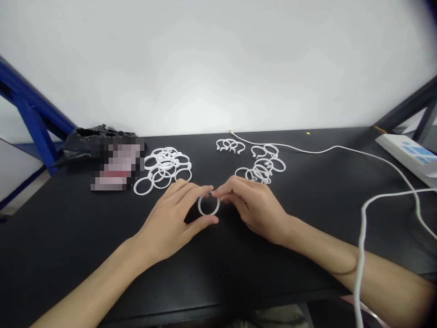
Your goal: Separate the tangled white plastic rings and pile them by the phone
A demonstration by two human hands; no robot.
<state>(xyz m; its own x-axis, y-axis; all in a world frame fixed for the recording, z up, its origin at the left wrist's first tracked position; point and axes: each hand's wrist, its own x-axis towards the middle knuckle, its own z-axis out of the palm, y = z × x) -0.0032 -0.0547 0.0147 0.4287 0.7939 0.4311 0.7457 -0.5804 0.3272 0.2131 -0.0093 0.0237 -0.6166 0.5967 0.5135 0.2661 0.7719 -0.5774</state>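
In the head view, a white plastic shower curtain ring (209,214) is held just above the black tabletop (191,282), between both hands. My left hand (170,214) grips it from the left, fingers over the top edge and thumb at its lower side. At the ring's upper right, my right hand (257,202) pinches it between thumb and index finger; the fingertips partly hide its clasp. Beyond my left hand lies a pile of closed white rings (143,193). Past my right hand are several rings with open ends (279,170), and a small overlapping group (241,144) sits farther back.
A white cable (363,237) crosses the right side and passes over my right forearm. At the right edge lies a white box (406,150) with blue marks. A black plastic bag (82,141) and a blurred-out package (118,166) are at the back left, near a blue frame (34,120).
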